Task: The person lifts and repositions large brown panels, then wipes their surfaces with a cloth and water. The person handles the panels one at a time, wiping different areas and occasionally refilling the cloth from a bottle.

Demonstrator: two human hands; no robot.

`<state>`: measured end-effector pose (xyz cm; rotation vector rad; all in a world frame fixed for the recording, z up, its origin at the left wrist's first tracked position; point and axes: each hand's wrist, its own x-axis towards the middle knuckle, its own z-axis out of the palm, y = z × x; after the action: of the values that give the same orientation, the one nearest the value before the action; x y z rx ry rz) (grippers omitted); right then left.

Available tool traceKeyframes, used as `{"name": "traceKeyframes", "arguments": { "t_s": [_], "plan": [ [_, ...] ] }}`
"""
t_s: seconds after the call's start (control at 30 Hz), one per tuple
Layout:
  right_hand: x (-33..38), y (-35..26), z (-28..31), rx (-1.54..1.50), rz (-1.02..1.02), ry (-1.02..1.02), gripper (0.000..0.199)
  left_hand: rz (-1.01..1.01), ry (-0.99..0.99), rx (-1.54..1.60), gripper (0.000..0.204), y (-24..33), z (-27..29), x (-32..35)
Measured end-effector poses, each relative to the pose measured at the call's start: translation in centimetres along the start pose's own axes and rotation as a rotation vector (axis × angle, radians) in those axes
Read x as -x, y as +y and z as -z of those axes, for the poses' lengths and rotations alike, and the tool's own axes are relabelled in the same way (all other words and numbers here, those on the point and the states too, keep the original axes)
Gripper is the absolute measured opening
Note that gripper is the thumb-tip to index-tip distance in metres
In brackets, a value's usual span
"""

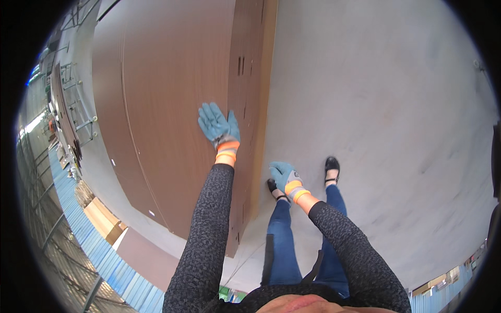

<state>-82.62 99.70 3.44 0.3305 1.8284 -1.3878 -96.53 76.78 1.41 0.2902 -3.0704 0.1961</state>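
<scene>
On our left, brown panels (pixel 172 68) lie flat, none lifted as yet, our left hand (pixel 217 124) spread over them, our right hand (pixel 285 178) (we cannot tell its grip) beside them.

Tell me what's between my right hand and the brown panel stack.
In the head view, a tan strip along the brown panel stack, then grey floor, up to your right hand.
</scene>
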Motion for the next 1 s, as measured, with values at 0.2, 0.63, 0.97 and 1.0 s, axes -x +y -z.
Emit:
{"name": "traceKeyframes", "arguments": {
  "t_s": [0.2, 0.63, 0.97, 1.0],
  "plan": [
    [-8.6, -10.7, 6.6, 0.116, 0.191, 0.058, 0.047, 0.011, -0.007, -0.016, 0.075, -0.4, 1.2, -0.7],
    [-32.6, -38.5, 7.6, 0.124, -0.101, 0.448, 0.075, 0.017, -0.104, 0.115, 0.106, -1.3, 2.5, -1.2],
    [-33.4, -40.6, 9.8, 0.255, -0.176, 0.337, 0.074, 0.119, -0.219, 0.057, 0.096, 0.1, 3.6, -3.5],
    [-33.4, -40.8, 10.6, 0.257, -0.162, 0.299, 0.073, 0.144, -0.247, 0.036, 0.095, 0.5, 4.0, -4.0]
  ]
}}
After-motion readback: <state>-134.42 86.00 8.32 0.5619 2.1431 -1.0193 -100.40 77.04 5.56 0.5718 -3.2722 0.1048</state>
